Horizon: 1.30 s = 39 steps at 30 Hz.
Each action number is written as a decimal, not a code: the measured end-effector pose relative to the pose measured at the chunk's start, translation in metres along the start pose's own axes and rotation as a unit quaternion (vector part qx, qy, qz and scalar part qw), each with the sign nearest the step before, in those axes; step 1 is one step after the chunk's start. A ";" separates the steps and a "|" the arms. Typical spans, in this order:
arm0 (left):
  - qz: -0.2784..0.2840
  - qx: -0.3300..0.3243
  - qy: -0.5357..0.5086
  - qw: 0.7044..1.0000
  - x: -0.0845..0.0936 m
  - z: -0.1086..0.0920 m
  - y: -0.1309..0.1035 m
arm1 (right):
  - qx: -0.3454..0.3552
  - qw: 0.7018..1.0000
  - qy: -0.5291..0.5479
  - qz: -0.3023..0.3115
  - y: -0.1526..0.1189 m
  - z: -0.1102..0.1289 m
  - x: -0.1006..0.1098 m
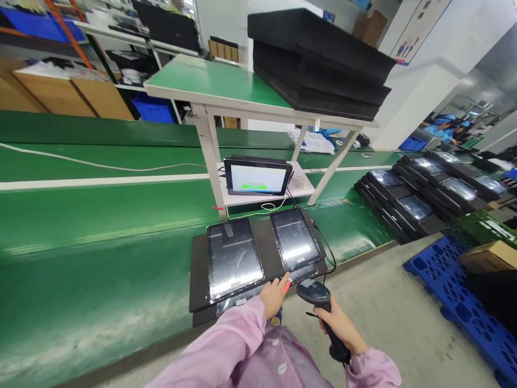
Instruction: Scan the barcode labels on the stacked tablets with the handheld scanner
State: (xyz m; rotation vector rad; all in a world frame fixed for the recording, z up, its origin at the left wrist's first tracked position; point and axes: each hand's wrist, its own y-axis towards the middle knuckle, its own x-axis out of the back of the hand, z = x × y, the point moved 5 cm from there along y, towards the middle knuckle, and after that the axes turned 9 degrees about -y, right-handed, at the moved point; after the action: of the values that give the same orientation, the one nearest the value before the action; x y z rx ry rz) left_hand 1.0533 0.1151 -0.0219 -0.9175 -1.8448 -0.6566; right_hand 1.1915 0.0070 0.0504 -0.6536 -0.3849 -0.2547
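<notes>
Two dark glossy tablets lie side by side on a black tray [197,269] at the near edge of the green conveyor: the left tablet [233,257] and the right tablet [296,240]. My left hand [274,296] rests on the tray's front edge between them, a small red thing at its fingertips. My right hand [339,326] grips a black handheld barcode scanner [315,293], whose head points toward the front edge of the right tablet. A black cable runs from the right tablet toward the back.
A small monitor [257,178] with a green bar stands under a white-framed green table [210,81] bearing stacked black foam trays [319,64]. More tablets in trays [416,199] line the belt at right. Blue pallet [456,291] and cardboard box [488,256] sit on the floor.
</notes>
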 end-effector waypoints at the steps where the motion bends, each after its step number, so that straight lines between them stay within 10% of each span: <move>1: 0.004 -0.001 0.012 1.000 -0.006 0.003 0.001 | 0.000 1.000 0.004 0.004 0.001 -0.002 0.000; 23: -0.019 -0.023 0.061 0.998 -0.026 0.018 -0.025 | 0.007 1.000 0.022 -0.001 0.013 0.002 -0.010; 32: -0.132 0.026 -0.073 0.988 0.031 0.031 -0.065 | 0.002 0.979 0.061 -0.196 0.098 0.004 0.125; 39: -0.397 0.294 -0.113 0.862 0.098 0.102 -0.138 | -0.022 0.962 -0.064 -0.263 0.221 0.037 0.198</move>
State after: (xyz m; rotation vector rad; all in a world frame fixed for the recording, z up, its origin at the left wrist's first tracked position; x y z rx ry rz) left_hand 0.8611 0.1433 0.0180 0.2215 -2.4385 -0.4033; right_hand 1.4364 0.1781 0.0417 -0.6042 -0.6782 -0.7310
